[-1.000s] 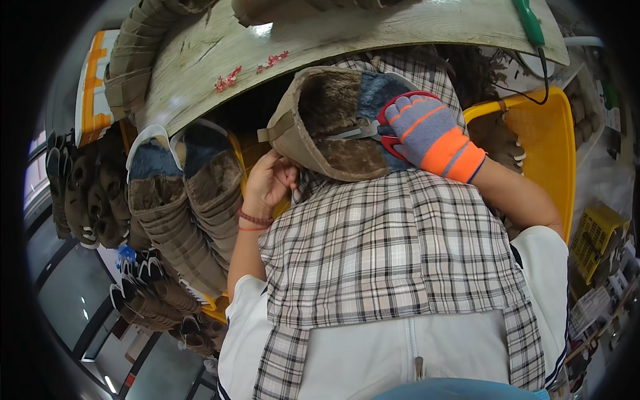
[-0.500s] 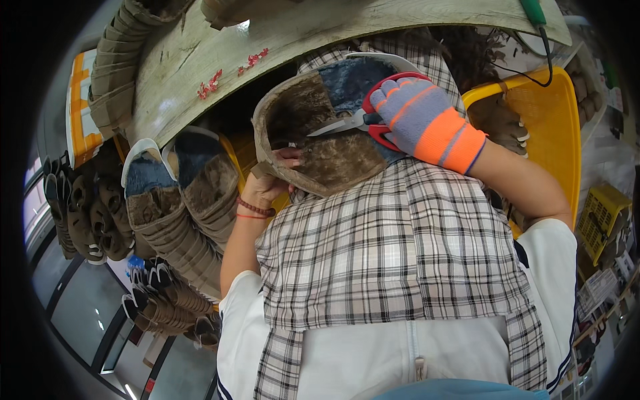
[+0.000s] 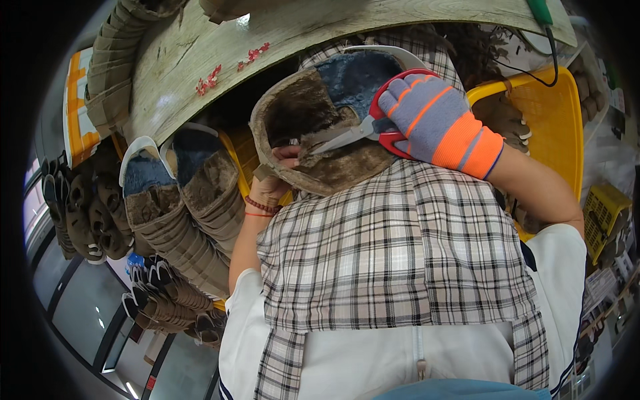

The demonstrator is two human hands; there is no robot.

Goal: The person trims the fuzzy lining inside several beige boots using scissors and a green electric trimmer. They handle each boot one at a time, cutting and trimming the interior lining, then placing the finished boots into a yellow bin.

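On my lap lies a shoe upper [image 3: 363,177] with brown fleece lining, a blue fleece heel part and a white rim at its far end. My left hand [image 3: 277,167], bare, grips its near left edge, fingers inside and the rest under the tan outer side. In a grey and orange knitted glove, my right hand [image 3: 430,120] is closed round the red handles of a pair of scissors [image 3: 347,137]. The blades point left into the upper, their tips close to my left fingers. Whether they touch the lining I cannot tell.
Ahead is a wooden table [image 3: 200,53] with small red scraps. Nested stacks of similar uppers [image 3: 180,223] stand at my left. A yellow bin [image 3: 560,127] holding shoe pieces is at my right, near a green-handled tool [image 3: 539,12] with a black cord.
My right hand and the scissors have shifted slightly right, and the blades look a little more closed. The upper has tilted slightly; my left hand keeps its hold.
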